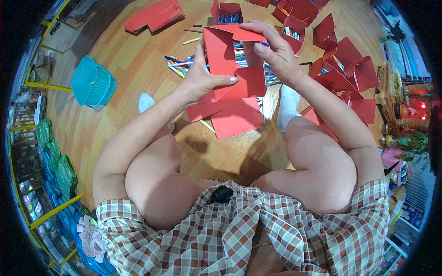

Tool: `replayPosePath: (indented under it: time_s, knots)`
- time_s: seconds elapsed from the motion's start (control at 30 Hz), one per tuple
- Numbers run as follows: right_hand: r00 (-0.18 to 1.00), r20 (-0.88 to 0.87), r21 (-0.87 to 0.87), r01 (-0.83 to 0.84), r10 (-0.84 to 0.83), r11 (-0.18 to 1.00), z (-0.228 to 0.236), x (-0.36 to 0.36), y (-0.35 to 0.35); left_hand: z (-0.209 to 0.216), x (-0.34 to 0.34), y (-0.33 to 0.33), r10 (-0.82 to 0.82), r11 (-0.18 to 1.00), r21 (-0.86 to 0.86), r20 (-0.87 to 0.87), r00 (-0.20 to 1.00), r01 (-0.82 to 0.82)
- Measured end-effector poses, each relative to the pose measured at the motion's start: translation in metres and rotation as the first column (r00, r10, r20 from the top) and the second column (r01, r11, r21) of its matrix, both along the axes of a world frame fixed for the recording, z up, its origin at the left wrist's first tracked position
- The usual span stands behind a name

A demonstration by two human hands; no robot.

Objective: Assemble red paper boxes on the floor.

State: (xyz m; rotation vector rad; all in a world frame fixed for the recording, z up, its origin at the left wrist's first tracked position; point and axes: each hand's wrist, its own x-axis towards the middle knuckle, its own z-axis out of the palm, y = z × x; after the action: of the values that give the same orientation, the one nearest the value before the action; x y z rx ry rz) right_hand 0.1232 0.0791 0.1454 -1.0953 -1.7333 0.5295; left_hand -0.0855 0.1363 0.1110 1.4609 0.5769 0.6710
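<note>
Between both hands I hold a red cardboard box (224,64), partly folded, its end open so that the pens behind it show through. My left hand (201,82) grips its left side, thumb lying on the near flap. At the upper right, my right hand (277,53) has its fingers on the top flap and its thumb bent toward the opening. A pile of pens (177,66) in many colours spreads on the floor behind the box. Below it, flat red cardboard pieces (237,120) lie between my feet.
Red boxes (338,69) stand to the right, some holding pens. Another box (227,9) with blue pens stands at the far side. A stack of flat red cardboard (154,17) lies far left, near a turquoise basket (93,83). Shelves line both sides.
</note>
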Motion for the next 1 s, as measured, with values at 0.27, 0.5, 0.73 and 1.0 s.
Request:
replayPosePath:
  time_s: [0.27, 0.5, 0.73, 1.0]
  knots:
    - [0.982, 0.178, 0.091, 0.052, -0.068, 0.995, 0.007, -0.017, -0.011, 0.022, 0.004, 0.003, 0.109, 0.85, -0.52, 0.324, 0.94, 0.08]
    - [0.966, 0.255, 0.103, 0.02, -0.046, 0.994, 0.012, -0.021, -0.009, 0.027, 0.0, 0.001, 0.06, 0.868, -0.491, 0.242, 0.968, 0.069]
    - [0.982, 0.14, -0.05, -0.121, 0.127, 0.991, 0.021, -0.008, -0.015, 0.024, -0.004, 0.002, 0.098, 0.884, -0.466, 0.146, 0.984, -0.019]
    - [0.974, 0.046, -0.099, -0.217, 0.222, 0.971, 0.018, -0.001, -0.016, 0.016, 0.0, 0.007, 0.127, 0.893, -0.448, 0.17, 0.977, -0.038]
